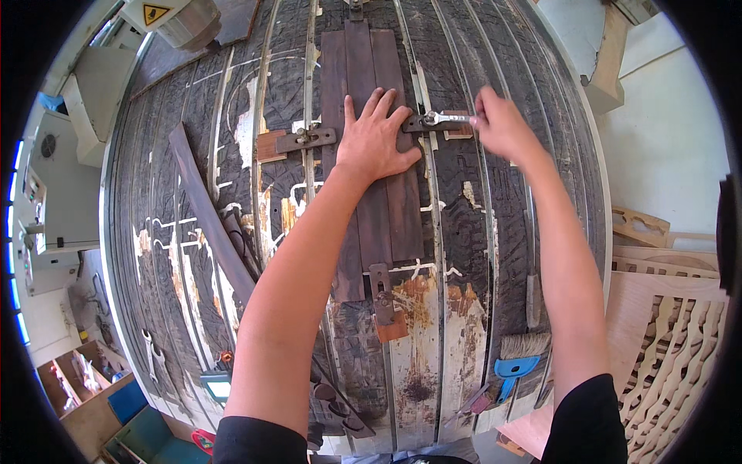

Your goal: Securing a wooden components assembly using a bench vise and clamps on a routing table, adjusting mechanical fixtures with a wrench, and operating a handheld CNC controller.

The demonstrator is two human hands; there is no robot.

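Note:
My left hand (377, 139) lies flat with spread fingers on dark wooden boards (393, 224), set lengthwise side by side. My right hand (506, 127) grips a silver wrench (450, 118), whose head sits at the bolt of the right clamp (417, 124). That clamp reaches from a small wood block (458, 131) to the boards' right edge. Opposite it, the left clamp (305, 139) rests on another wood block (270, 145). The near clamp (381, 290) presses on the boards' near end, and the far clamp (355, 9) is partly cut off at the top.
A curved dark strip (205, 201) lies left on the slotted machine bed (464, 325). Two open-end wrenches (153, 357) lie at lower left, a blue-handled brush (519, 367) at lower right. A machine spindle (182, 23) hangs at upper left. Wavy cut wood pieces (680, 363) stand at right.

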